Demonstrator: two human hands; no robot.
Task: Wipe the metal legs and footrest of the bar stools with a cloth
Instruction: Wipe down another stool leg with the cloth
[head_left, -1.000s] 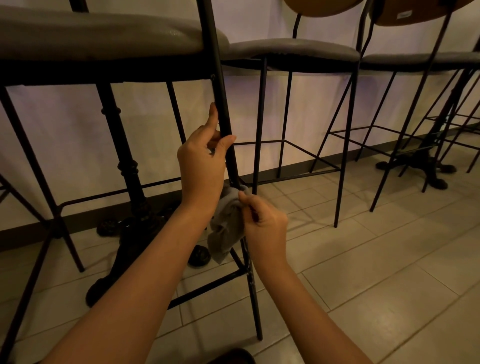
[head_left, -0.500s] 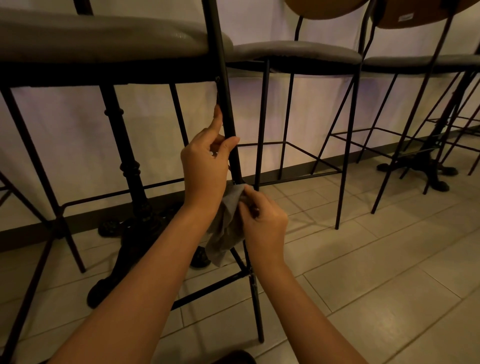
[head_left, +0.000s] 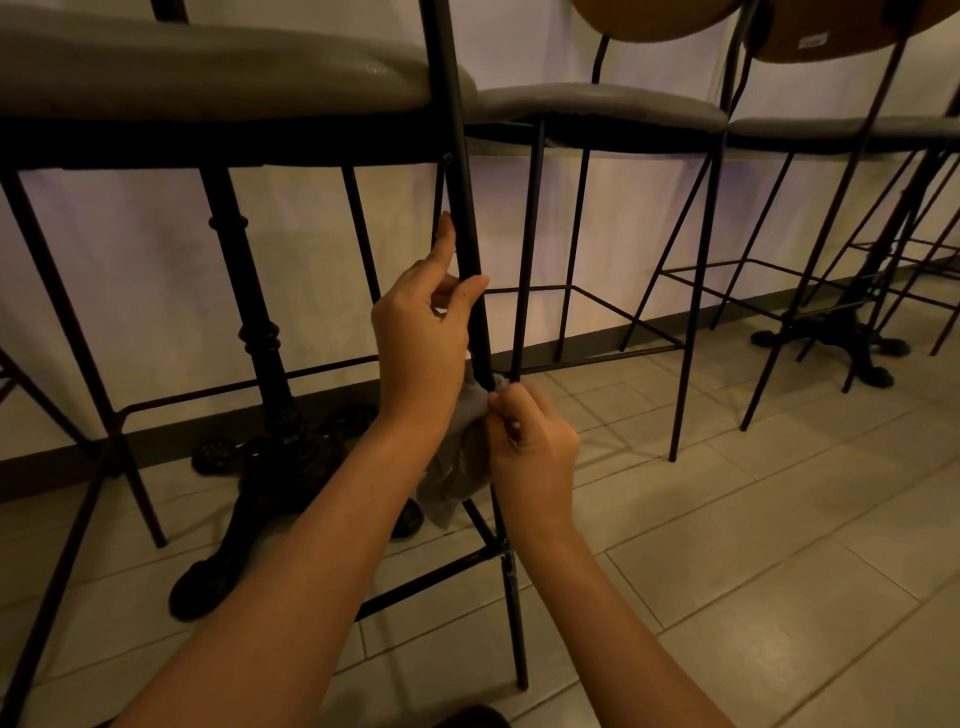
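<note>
While the head view held on the nearest stool, my left hand (head_left: 421, 338) stayed pinched around its front leg (head_left: 470, 260), thumb raised alongside. My right hand (head_left: 530, 441), fingers closed on the grey cloth (head_left: 457, 467), had crept slightly up that leg. I judged the wipe mid-stroke; the footrest (head_left: 431, 577) below still waited.

Left hand (head_left: 421, 332): raised, thumb and fingers curled into a closed grip. Right hand (head_left: 532, 447): lower, just beside it, fingertips pinched together. Both forearms extended forward.
</note>
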